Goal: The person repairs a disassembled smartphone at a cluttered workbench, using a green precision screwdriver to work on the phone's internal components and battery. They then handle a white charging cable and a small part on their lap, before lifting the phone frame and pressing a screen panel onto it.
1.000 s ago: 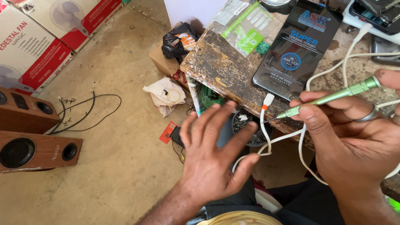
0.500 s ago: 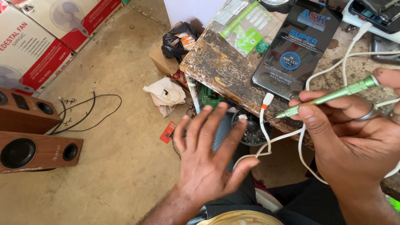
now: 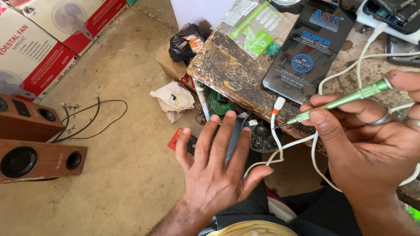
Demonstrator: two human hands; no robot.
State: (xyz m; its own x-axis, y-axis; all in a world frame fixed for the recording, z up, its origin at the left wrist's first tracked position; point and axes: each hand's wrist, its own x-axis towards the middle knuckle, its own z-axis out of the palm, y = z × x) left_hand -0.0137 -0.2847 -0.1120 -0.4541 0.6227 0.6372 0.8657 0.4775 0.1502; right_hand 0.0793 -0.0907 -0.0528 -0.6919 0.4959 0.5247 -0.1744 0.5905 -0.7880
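My left hand (image 3: pixel 216 170) is spread flat, fingers apart, palm down over my lap below the workbench edge, holding nothing I can see. My right hand (image 3: pixel 372 144) grips a slim green precision screwdriver (image 3: pixel 339 102), its dark tip pointing left toward the orange-and-white plug (image 3: pixel 278 105) of a white cable (image 3: pixel 315 144). The cable loops between both hands and runs up across the bench. A ring shows on one right finger.
A worn wooden workbench (image 3: pixel 227 70) carries a black flat package (image 3: pixel 308 48), a clear bag with green card (image 3: pixel 251 24) and a phone on a white box (image 3: pixel 393 13). On the floor: two wooden speakers (image 3: pixel 35 159), fan boxes (image 3: pixel 39 48), black wire (image 3: pixel 94 118), crumpled paper (image 3: pixel 173 100).
My left hand has slid slightly down and right, staying spread flat. The right hand with the screwdriver has barely moved.
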